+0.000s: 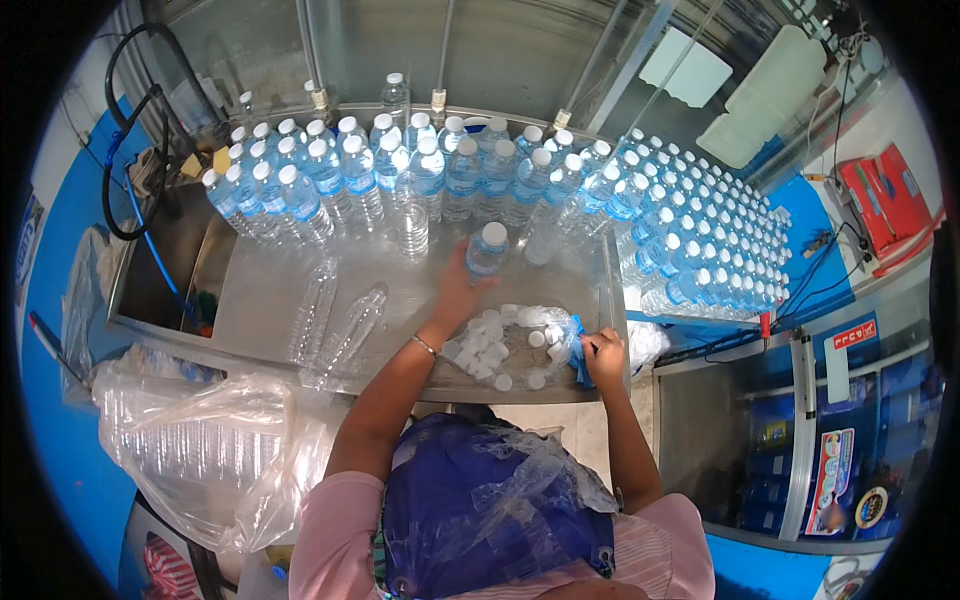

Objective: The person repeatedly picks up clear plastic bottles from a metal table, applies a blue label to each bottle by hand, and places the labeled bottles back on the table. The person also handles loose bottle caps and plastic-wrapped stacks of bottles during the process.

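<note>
My left hand [459,285] is closed around a capped clear plastic water bottle [486,255] that stands upright over the steel counter [405,337]. My right hand [604,355] is at the counter's right front edge, its fingers pinching a bunch of blue plastic film [579,351]. Between my forearms lie a heap of loose white bottle caps [480,346] and a clear bag with more caps. Rows of filled, capped bottles with blue labels [360,178] line the back of the counter. Two uncapped empty bottles [356,324] lie on their sides left of my left arm.
A steel sink [161,270] with a blue hose adjoins the counter's left end. Many labelled bottles [705,232] crowd a side table at right. A large clear bag of empty bottles [202,450] sits front left. A glass-door refrigerator [802,442] stands at lower right.
</note>
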`<state>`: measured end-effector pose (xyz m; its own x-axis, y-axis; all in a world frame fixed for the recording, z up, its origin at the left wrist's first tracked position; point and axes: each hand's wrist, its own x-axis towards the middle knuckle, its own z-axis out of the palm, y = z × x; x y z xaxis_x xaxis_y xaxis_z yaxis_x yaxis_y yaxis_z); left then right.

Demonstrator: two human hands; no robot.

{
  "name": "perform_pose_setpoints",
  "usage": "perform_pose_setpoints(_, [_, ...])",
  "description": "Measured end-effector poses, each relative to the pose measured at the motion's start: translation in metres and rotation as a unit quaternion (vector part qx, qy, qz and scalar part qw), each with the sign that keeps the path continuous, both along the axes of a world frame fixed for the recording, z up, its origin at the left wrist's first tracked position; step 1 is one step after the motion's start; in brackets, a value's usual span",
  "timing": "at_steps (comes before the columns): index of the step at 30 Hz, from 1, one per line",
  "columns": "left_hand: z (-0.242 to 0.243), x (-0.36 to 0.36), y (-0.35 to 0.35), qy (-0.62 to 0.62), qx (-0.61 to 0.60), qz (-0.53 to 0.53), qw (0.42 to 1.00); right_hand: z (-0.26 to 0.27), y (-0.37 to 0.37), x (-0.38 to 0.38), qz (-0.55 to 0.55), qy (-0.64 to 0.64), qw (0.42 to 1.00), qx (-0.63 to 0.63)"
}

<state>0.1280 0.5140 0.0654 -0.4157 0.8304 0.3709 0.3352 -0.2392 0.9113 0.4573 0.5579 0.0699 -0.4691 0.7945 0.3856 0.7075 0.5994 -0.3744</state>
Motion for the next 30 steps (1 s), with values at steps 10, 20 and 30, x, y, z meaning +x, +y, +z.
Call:
perform_pose_setpoints(10, [0.076, 0.022, -0.056, -0.057, -0.262, -0.276, 0.923, 0.060, -0.007, -0.076, 0.037, 0.554, 0.669, -0.495])
perform_pose_setpoints(20, [0.064, 0.036, -0.067, -0.230, -0.188, -0.103, 0.949, 0.065, -0.033, -0.123, 0.146, 0.458, 0.730, -0.485])
perform_pose_setpoints(30, [0.091, 0.023, -0.070, -0.036, -0.090, -0.005, 0.995, 0.128, 0.012, -0.134, 0.135, 0.282, 0.870, -0.382])
